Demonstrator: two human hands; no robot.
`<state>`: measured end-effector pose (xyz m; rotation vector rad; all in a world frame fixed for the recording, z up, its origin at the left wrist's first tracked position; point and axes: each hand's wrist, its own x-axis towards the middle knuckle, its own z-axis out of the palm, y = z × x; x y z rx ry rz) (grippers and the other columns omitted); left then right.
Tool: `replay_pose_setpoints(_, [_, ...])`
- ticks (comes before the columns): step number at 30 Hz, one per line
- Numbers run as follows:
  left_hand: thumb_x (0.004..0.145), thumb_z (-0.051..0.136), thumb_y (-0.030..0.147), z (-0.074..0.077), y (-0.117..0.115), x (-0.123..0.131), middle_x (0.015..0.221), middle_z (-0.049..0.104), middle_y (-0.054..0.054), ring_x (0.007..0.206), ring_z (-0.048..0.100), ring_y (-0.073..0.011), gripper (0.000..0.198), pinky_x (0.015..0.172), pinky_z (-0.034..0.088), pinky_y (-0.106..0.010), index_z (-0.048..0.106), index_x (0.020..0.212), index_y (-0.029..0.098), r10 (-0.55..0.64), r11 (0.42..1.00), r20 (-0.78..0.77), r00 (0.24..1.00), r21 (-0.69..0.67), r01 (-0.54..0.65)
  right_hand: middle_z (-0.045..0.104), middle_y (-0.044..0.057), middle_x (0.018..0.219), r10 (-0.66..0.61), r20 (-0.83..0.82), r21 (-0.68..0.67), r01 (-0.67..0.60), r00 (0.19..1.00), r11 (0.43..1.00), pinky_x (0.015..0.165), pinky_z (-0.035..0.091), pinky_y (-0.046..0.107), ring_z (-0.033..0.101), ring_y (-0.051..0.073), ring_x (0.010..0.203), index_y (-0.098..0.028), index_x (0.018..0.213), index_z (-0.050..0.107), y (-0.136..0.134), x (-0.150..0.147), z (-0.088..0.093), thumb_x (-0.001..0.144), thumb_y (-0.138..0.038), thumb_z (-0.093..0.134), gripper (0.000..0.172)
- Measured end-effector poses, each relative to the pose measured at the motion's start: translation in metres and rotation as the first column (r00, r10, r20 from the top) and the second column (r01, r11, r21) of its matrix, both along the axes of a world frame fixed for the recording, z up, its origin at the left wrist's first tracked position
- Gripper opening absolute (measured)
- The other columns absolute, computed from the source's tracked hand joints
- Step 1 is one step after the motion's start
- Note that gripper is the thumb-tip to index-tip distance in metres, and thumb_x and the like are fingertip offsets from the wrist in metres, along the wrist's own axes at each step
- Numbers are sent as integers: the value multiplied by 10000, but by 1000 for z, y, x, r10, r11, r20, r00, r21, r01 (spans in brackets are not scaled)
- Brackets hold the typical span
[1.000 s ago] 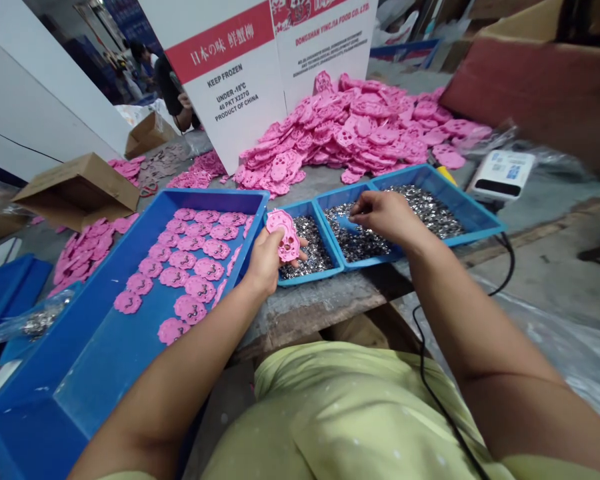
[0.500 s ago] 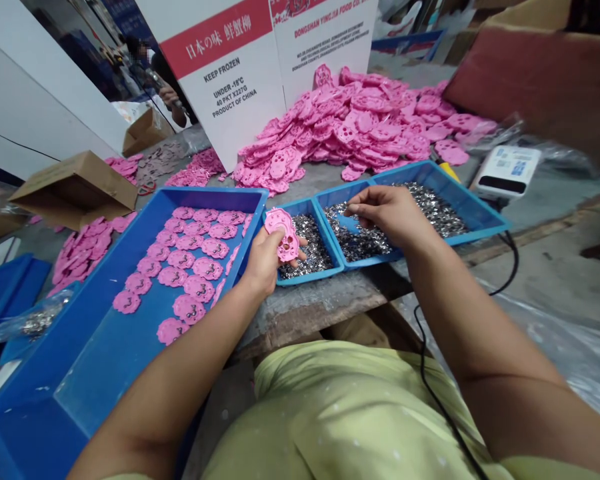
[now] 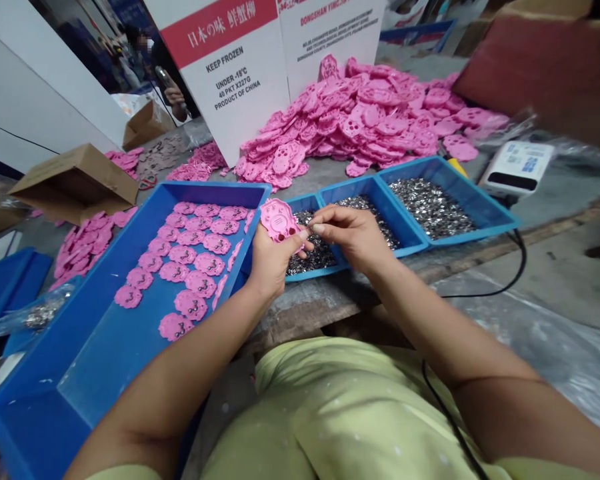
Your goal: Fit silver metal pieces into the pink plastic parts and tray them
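A pink plastic piece (image 3: 279, 219) with a scalloped edge and small holes is held in my left hand (image 3: 274, 261), thumb over its lower part. My right hand (image 3: 347, 233) is pinched right beside the piece's lower right edge; whatever is between its fingertips is too small to name. Beneath both hands lies a blue parts tray (image 3: 427, 248) whose compartments hold small shiny metal parts (image 3: 433, 207). To the left, a large blue bin (image 3: 100, 373) holds rows of similar pink pieces (image 3: 183, 255), several with small metal parts on them.
Behind the tray rises a heap of loose pink pieces (image 3: 370, 117) against a white printed carton (image 3: 235, 87). A white device (image 3: 517, 170) with a cable stands at the right. An open cardboard box (image 3: 80, 180) sits at the left. Another person's hand (image 3: 176, 97) shows at the back.
My right hand has moved left from the tray's middle compartment to the pink piece. My left hand has tilted that piece slightly and stays near the same spot.
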<state>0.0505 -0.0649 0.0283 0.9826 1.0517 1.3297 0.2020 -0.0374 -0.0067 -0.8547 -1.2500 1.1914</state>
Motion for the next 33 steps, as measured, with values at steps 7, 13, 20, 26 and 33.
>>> replay_pose_setpoints(7, [653, 851, 159, -3, 4, -2, 721, 660, 52, 551, 656, -111, 468, 491, 459, -211, 549, 1008, 204, 44, 999, 22, 999, -11, -43, 715, 43, 895, -218, 318, 261, 136, 922, 956, 856, 546, 373, 641, 209, 887, -271, 869, 818, -7, -8, -4, 908, -299, 720, 110])
replay_pose_setpoints(13, [620, 826, 171, -2, 5, -4, 728, 661, 58, 531, 632, -94, 463, 492, 450, -208, 531, 975, 208, 84, 996, 1, 996, -4, -84, 715, 45, 918, -211, 282, 289, 127, 936, 949, 893, 541, 377, 660, 204, 925, -264, 949, 828, -8, -17, -8, 937, -287, 681, 149])
replay_pose_setpoints(20, [627, 803, 181, 2, 6, -5, 745, 660, 47, 551, 633, -100, 421, 500, 438, -217, 531, 947, 206, 104, 995, -1, 995, -9, -104, 736, 31, 913, -111, 34, 83, 108, 993, 991, 798, 510, 340, 635, 173, 817, -225, 922, 789, -6, -17, -9, 819, -389, 769, 195])
replay_pose_setpoints(26, [629, 816, 169, 0, 6, -5, 746, 671, 43, 542, 642, -105, 427, 484, 444, -209, 536, 950, 201, 82, 997, -8, 997, 11, -82, 714, 27, 867, -107, 46, 106, 101, 993, 989, 777, 503, 338, 620, 178, 813, -223, 818, 746, -3, -13, -4, 757, -484, 848, 287])
replay_pose_setpoints(33, [621, 828, 192, -4, 8, -4, 728, 677, 55, 528, 636, -94, 449, 459, 456, -188, 525, 951, 201, 83, 995, -67, 994, 54, -80, 689, 42, 831, -65, 97, 175, 47, 993, 983, 763, 518, 372, 622, 200, 799, -228, 715, 696, 1, -14, -1, 771, -488, 880, 323])
